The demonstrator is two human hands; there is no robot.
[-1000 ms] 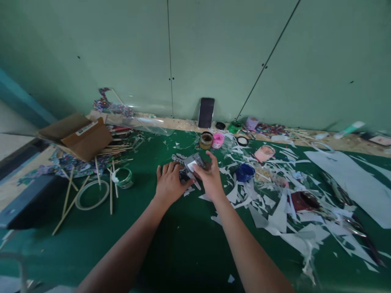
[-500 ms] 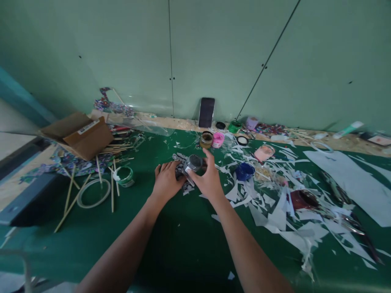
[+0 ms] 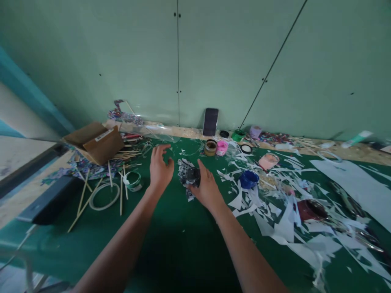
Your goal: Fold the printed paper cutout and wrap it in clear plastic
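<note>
My right hand [image 3: 207, 188] grips a small dark jar [image 3: 193, 176] that rests on a black-and-white patterned paper cutout [image 3: 184, 170] on the green table [image 3: 183, 244]. The fingers wrap round the jar's right side. My left hand [image 3: 160, 169] hovers just left of the cutout with its fingers spread and nothing in it. A roll of green tape [image 3: 133, 180] lies further left of that hand.
Paint jars stand behind: brown [image 3: 210, 147], pink [image 3: 221, 147], blue [image 3: 248, 178], dark red [image 3: 308, 209]. A phone [image 3: 210, 121] leans on the wall. White paper scraps [image 3: 275, 215] cover the right side. A cardboard box [image 3: 96, 141], wooden sticks [image 3: 82, 195] and a clear tape ring [image 3: 104, 196] lie left.
My left hand has lifted off the cutout and moved up and left, opening. My right hand has lowered the jar onto the cutout. The camera has shifted a little.
</note>
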